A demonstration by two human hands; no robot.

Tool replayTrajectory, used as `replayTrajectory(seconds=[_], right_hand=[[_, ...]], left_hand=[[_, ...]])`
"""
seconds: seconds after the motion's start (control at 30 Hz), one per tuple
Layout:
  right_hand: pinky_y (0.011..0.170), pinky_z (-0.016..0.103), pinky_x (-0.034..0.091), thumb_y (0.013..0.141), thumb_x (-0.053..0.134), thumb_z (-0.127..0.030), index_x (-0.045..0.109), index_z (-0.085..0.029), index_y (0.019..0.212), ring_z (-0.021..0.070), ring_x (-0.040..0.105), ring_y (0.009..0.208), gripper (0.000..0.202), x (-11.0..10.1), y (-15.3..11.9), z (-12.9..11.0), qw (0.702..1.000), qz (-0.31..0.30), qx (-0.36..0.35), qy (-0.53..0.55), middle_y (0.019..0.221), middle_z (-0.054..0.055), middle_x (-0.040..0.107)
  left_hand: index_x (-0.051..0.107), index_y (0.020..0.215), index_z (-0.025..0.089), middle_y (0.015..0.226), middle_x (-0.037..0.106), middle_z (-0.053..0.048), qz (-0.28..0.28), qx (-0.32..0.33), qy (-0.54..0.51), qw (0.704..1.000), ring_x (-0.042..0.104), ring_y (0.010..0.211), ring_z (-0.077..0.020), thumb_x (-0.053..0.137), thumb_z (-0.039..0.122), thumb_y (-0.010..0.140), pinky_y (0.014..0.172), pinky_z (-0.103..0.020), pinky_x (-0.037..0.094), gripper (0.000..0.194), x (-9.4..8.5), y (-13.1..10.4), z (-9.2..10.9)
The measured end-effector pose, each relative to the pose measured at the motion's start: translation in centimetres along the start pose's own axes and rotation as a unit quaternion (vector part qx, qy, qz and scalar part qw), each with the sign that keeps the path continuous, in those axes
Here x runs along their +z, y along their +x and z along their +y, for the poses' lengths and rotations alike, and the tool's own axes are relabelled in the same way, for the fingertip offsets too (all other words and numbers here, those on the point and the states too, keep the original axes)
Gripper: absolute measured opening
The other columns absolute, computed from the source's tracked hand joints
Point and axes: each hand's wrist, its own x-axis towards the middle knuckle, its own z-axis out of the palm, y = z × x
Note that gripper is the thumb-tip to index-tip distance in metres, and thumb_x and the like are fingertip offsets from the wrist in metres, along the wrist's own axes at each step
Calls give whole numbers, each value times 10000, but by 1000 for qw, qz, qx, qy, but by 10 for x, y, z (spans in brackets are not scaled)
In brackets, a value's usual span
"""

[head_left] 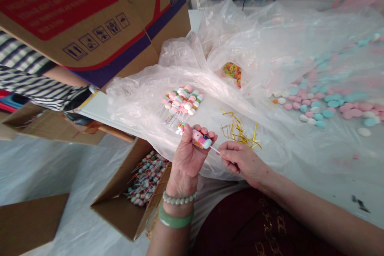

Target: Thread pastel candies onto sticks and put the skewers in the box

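In front of me, my left hand [192, 152] is closed around a candy lollipop [201, 140] in a clear printed wrapper. Its pale blue end points to the lower right. My right hand [240, 158] pinches the white stick that comes out of that end. Just beyond my left hand lie a small printed wrapper [174, 122] and a pile of candy lollipops [183, 99] in pink, white, blue and green. Gold twist ties [240, 133] are scattered past my right hand.
Clear plastic sheeting [186, 58] covers much of the table, with loose candy discs [312, 104] at right. A large carton [120, 16] stands at left, a person's striped sleeve [27, 72] behind it. An open box [120, 192] of candy lollipops sits below the table edge.
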Motion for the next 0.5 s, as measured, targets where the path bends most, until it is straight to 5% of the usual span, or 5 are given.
replayTrajectory(seconds=[0.13,0.37,0.5], right_hand=[[549,229,306,693,586,-214,560,-181,595,99,417,576,106,-1,0,-2,966,96,-134,-201,549,-48,453],[413,228,163,701,595,-290,484,-186,625,67,257,436,169,8,9,0,999,25,-27,33,509,-71,358],[473,223,270,755,559,-271,522,-184,609,89,374,510,174,-1,5,3,978,103,-132,-122,553,-45,430]], left_hand=[[605,751,172,706,614,-7,29,12,-10,999,626,726,-160,607,444,823,851,-377,499,281,2,2,0],[591,763,174,684,577,6,-14,-18,16,1000,584,663,-133,696,445,747,676,-273,499,291,14,-3,-25],[619,775,137,763,609,-23,-3,-9,77,997,588,726,-132,757,390,689,673,-244,485,300,9,-2,-37]])
